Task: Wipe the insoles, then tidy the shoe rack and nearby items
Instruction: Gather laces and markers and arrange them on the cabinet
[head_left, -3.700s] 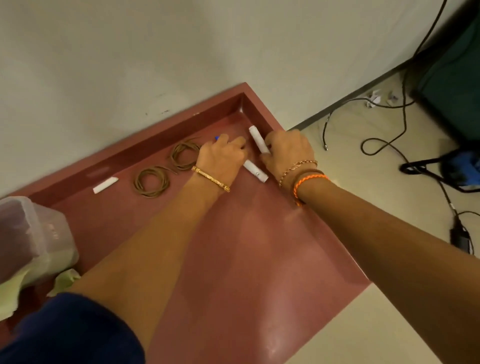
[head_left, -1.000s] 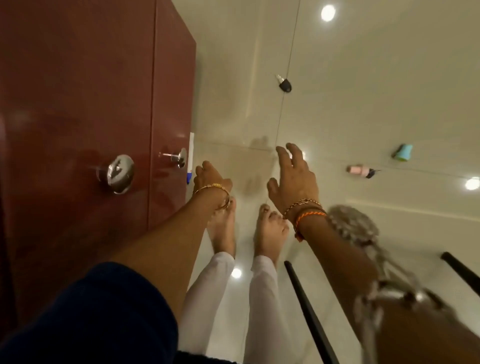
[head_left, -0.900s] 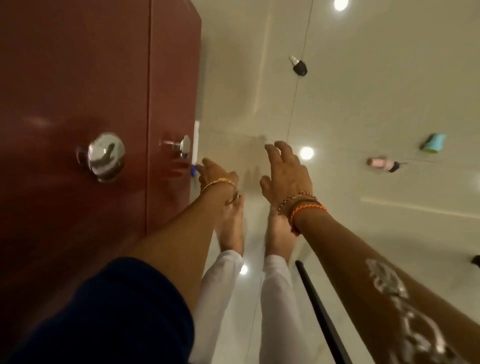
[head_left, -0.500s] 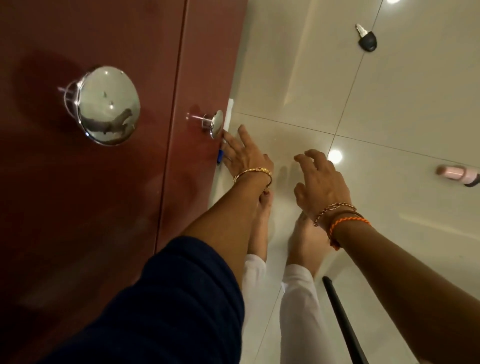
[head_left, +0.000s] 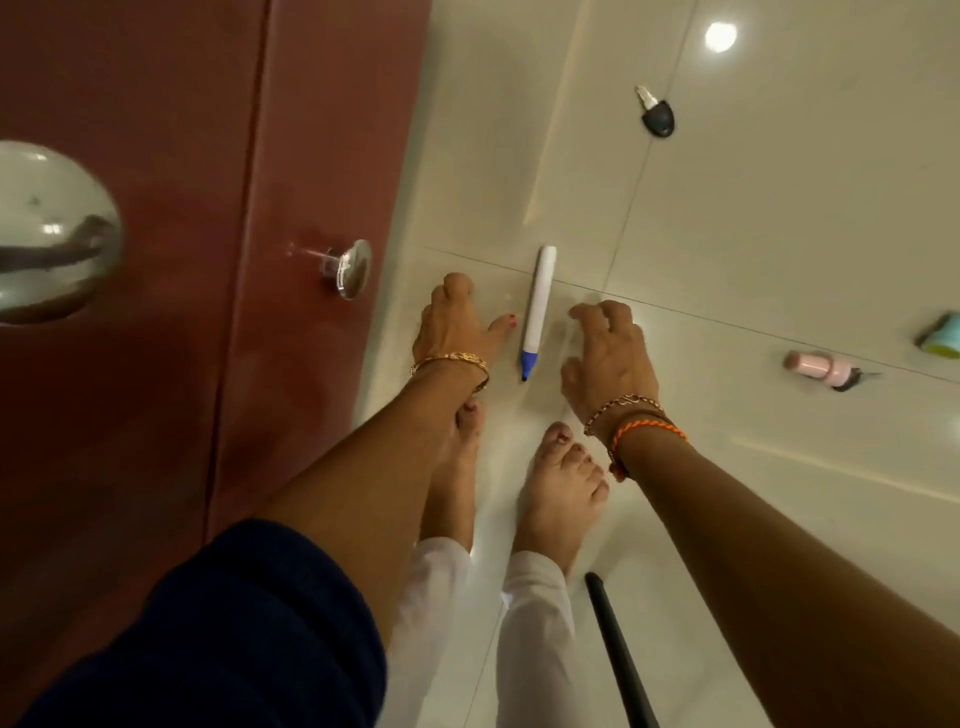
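the white marker (head_left: 537, 306) with the blue cap lies on the floor (head_left: 779, 218) between the two hands, just in front of the bare feet. the left hand (head_left: 454, 325) and right hand (head_left: 608, 353) hang beside it with loosely curled fingers, holding nothing. on this glossy tile the round marker can roll away toward the red cabinet (head_left: 182, 156) if a finger pushes it, and the key (head_left: 655, 114) and the pink bottle (head_left: 821, 368) lie well apart, easy to forget.

Marker (head_left: 537, 306) is laid on floor (head_left: 753, 218) between left hand (head_left: 457, 325) and right hand (head_left: 610, 353). Cabinet (head_left: 182, 156) is positioned left. Key (head_left: 655, 115) is placed beyond; bottle (head_left: 821, 368) is placed right.
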